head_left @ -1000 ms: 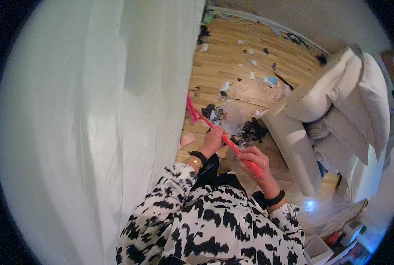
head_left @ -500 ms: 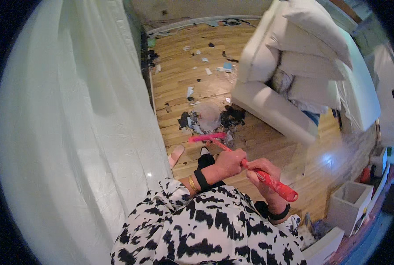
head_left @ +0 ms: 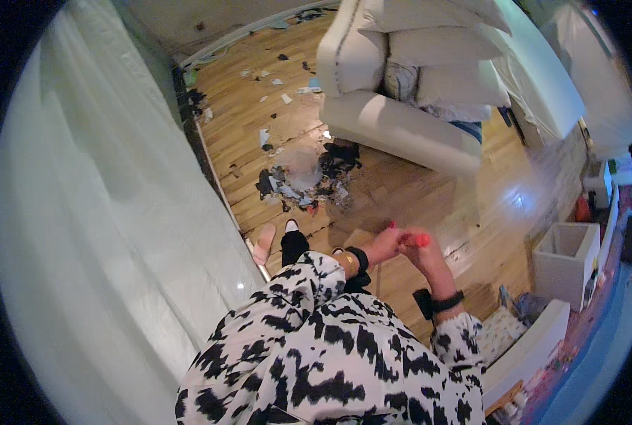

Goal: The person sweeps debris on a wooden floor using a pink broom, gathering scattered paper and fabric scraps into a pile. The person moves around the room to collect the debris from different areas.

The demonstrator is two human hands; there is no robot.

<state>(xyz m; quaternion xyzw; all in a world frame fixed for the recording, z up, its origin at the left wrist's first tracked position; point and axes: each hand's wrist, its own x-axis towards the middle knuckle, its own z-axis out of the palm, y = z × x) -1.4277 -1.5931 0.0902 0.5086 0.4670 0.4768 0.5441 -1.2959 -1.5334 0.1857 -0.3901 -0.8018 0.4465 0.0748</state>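
Note:
Both my hands are closed around the red handle of a broom [head_left: 416,240], held out in front of my body. The handle's butt end points up towards me, and the rest of the shaft is mostly behind my hands. My left hand [head_left: 383,248] grips lower down, where a bit of pink-red shows past the fingers. Close beside it, my right hand [head_left: 424,259] wraps the top end. The broom's head is hidden. A pile of debris [head_left: 288,185], with black scraps, pale pieces and dust, lies on the wooden floor ahead of my feet.
A white sofa [head_left: 401,131] stands ahead to the right, and a pale draped sheet [head_left: 117,234] hangs along my left. More scraps dot the floor [head_left: 238,106] further off. A pink slipper [head_left: 263,243] lies by my foot. White boxes [head_left: 564,258] stand on the right.
My hands have swung right and turned, taking the broom away from the pile; its pink head no longer shows. The view has shifted right.

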